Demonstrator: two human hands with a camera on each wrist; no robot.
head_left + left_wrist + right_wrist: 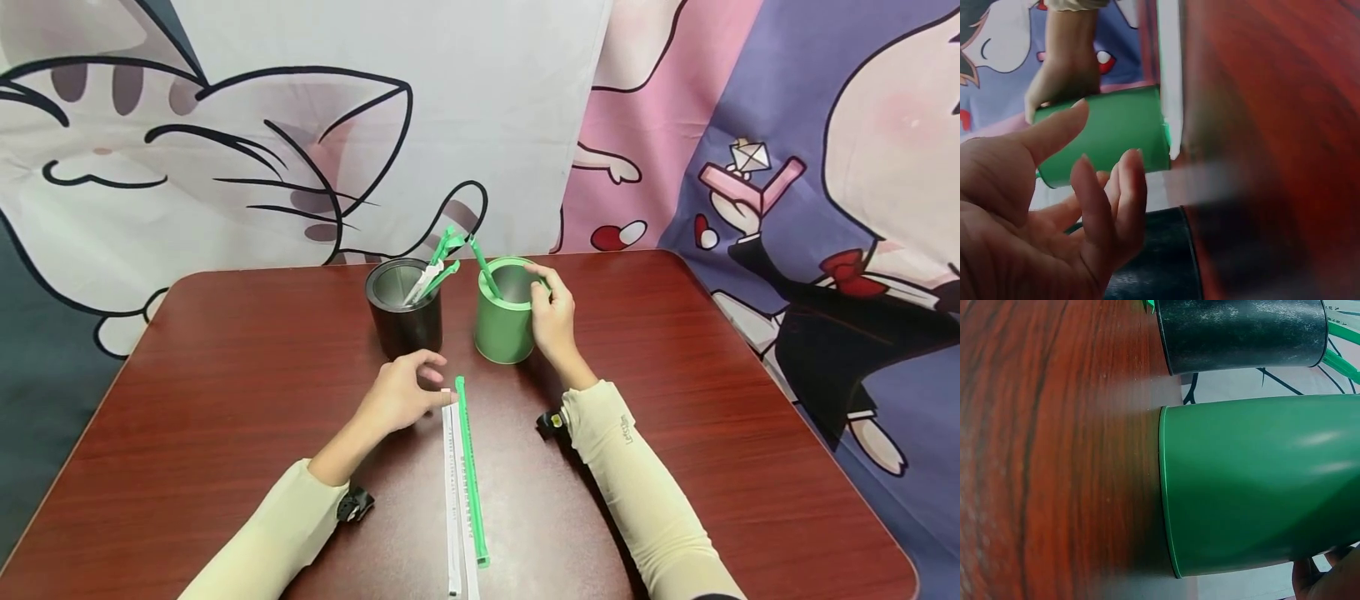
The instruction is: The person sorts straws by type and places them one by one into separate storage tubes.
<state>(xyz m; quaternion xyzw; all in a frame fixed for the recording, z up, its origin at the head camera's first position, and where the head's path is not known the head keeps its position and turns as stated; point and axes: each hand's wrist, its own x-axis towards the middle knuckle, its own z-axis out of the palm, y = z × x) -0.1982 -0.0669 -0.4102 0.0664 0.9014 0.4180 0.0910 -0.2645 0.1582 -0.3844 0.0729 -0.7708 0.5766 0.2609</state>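
My right hand (pixel 553 315) grips the green cup (pixel 504 329) at the right side of its rim. One thin green stick (pixel 486 268), much like a straw, leans inside that cup. My left hand (pixel 403 392) hovers with loosely bent fingers near the far ends of two long white strips (pixel 452 500) with print on them. A long green straw-like stick (pixel 472 479) lies beside the strips. Left of the green cup stands a black cup (pixel 405 325), holding several green and white pieces (pixel 435 279). In the left wrist view, nothing is between my thumb and fingers.
The reddish-brown wooden table (pixel 247 400) bears both cups, with its far edge just behind them. A cloth (pixel 480 108) with cartoon figures hangs behind the table and continues along the right side. Each wrist wears a small black camera (pixel 355 504).
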